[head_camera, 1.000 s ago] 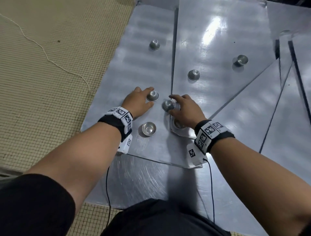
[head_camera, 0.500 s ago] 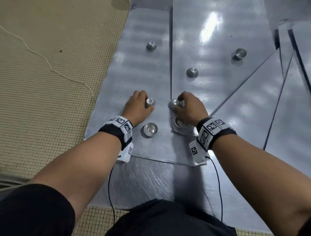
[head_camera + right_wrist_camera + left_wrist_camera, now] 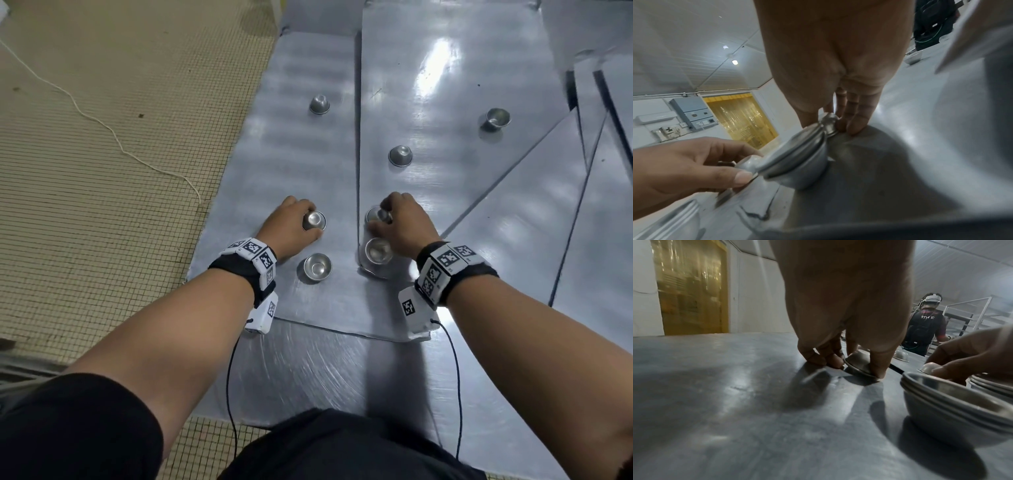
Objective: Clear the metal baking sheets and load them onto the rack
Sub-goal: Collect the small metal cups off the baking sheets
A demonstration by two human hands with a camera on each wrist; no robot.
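Two flat metal baking sheets lie side by side, the left sheet (image 3: 301, 154) and the right sheet (image 3: 445, 85). Small metal cups stand on them. My left hand (image 3: 308, 224) grips an upside-down cup (image 3: 314, 220) on the left sheet; the thumb and fingers (image 3: 877, 368) pinch that cup's sides (image 3: 858, 364). My right hand (image 3: 380, 219) curls round another cup (image 3: 378, 215) at the right sheet's near left corner, its fingertips (image 3: 854, 125) against the tilted cup (image 3: 829, 122). A stack of cups (image 3: 317, 268) sits just nearer than the left hand, a second stack (image 3: 376, 251) under the right hand.
Three more cups stand farther off: a far left cup (image 3: 319, 103), a middle cup (image 3: 399, 155) and a right upright cup (image 3: 496, 119). More sheets (image 3: 548, 212) overlap at the right. A tiled floor with a white cord (image 3: 113, 137) lies left. Another person (image 3: 925, 327) stands by a rack (image 3: 972, 316).
Both hands have gone from reaching over their cups to curling round them. Each cup has been drawn a little nearer to the stack in front of it.
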